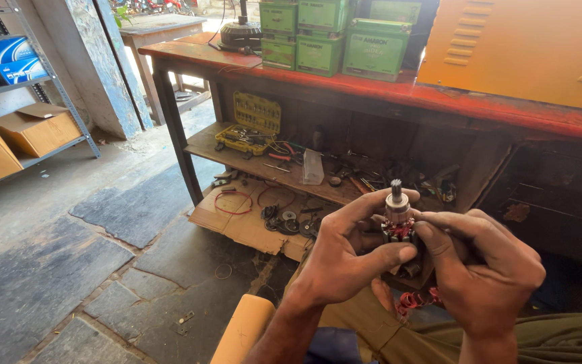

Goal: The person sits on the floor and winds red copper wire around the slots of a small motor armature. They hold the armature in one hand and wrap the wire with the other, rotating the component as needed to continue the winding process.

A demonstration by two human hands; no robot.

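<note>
Green cardboard boxes (325,34) stand on the red wooden bench (439,94); the yellow plastic tool case (250,125) lies on its lower shelf (203,145), far left of the hands.

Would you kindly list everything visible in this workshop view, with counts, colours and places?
small motor armature with metal shaft and red windings: one, grey and red, held between both hands
green cardboard boxes: at least five, stacked on the bench top
red-topped wooden workbench: one, across the back
yellow plastic tool case: one, open, on the bench's lower shelf
clear plastic bag: one, on the lower shelf
orange louvred metal cover: one, upper right
flattened cardboard sheet: one, brown, on the floor with red wire loops and small parts
brown cardboard boxes: two, on the grey metal rack at left
blue boxes: two, upper rack shelf
left hand: grip on the armature
right hand: grip on the armature
</note>
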